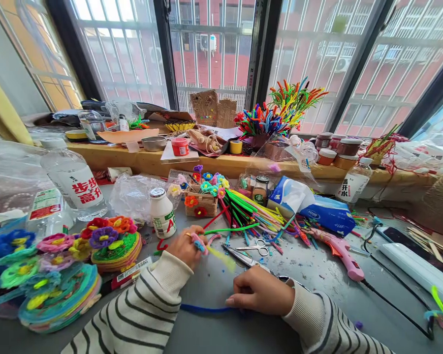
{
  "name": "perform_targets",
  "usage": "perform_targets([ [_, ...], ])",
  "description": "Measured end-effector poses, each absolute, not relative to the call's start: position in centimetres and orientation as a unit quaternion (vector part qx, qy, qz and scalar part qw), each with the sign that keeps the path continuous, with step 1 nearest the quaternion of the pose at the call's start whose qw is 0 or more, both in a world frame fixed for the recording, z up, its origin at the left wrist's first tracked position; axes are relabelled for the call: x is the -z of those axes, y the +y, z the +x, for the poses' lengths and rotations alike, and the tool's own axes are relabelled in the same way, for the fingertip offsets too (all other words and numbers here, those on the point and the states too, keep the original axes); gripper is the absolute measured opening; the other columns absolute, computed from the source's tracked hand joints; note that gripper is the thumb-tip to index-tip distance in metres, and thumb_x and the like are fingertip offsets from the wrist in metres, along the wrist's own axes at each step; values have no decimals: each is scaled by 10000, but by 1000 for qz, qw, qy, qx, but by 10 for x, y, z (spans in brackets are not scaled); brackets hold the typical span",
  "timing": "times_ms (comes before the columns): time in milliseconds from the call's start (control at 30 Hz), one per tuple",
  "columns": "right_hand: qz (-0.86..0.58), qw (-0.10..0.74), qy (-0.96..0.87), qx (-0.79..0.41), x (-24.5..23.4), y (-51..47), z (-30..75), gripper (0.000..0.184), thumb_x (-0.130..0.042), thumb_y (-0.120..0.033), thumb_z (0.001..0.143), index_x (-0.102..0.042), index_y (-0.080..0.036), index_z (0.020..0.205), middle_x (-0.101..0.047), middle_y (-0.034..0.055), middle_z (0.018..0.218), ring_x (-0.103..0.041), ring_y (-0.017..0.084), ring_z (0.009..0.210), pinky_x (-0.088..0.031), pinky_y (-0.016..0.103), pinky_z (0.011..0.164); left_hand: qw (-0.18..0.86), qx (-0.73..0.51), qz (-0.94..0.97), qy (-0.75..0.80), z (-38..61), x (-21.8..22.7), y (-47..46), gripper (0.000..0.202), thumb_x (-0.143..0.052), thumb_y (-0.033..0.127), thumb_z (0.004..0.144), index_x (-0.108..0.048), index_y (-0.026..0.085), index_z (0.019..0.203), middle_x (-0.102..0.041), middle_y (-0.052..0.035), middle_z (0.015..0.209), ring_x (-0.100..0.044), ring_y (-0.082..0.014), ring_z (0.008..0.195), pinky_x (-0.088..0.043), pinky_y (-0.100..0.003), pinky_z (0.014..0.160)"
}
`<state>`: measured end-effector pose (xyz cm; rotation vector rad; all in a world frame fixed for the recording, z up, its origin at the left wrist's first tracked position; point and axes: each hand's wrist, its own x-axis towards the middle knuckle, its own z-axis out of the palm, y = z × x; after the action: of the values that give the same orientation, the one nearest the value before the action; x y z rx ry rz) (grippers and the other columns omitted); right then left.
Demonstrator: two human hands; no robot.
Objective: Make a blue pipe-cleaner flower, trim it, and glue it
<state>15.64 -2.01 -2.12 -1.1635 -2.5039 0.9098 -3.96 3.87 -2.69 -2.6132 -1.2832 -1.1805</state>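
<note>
My left hand (186, 246) is closed around a pink pipe cleaner piece (199, 244) with a blurred yellow pipe cleaner (221, 258) sticking out to the right. My right hand (260, 294) rests curled on the grey table, fingers pressed on a blue pipe cleaner (203, 309) that runs left from it. Scissors (245, 258) lie just beyond my right hand. A second pair of scissors (256, 247) lies a little farther back. A heap of loose coloured pipe cleaners (251, 214) lies behind them.
Stacks of finished pipe-cleaner flower discs (59, 290) fill the left. A small white bottle (162, 214), a basket of flowers (201, 199), a tissue pack (317, 209), a pink glue gun (341, 253) and a white power strip (417, 268) surround the work spot. Water bottles (74, 184) stand left.
</note>
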Motion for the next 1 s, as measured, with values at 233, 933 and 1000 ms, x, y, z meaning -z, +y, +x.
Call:
perform_targets([
  [233,-423,188,-783,-415,21,-20,153,291,-495,-433,650,-554,-148,629,-417,-61,428,-374,50,399,-273,147,377,120,336,-860,-366,-42,10,28,164,-434,175,688,-550,206,800,-596,-24,729,-482,-161,701,-355,-291,677],
  [933,-396,562,-473,-551,18,-3,164,215,-458,-349,710,-526,-146,731,-465,-26,553,-397,51,406,-305,167,362,12,343,-882,-322,-27,25,24,153,-443,235,685,-583,196,635,-585,-4,590,-460,-119,595,-357,-255,592],
  [1000,-396,540,-482,-565,19,-3,162,188,-510,-321,677,-521,-152,758,-472,-34,553,-407,49,409,-315,166,375,8,346,-882,-319,-26,25,22,149,-446,239,687,-585,207,646,-577,4,586,-452,-114,590,-350,-247,584],
])
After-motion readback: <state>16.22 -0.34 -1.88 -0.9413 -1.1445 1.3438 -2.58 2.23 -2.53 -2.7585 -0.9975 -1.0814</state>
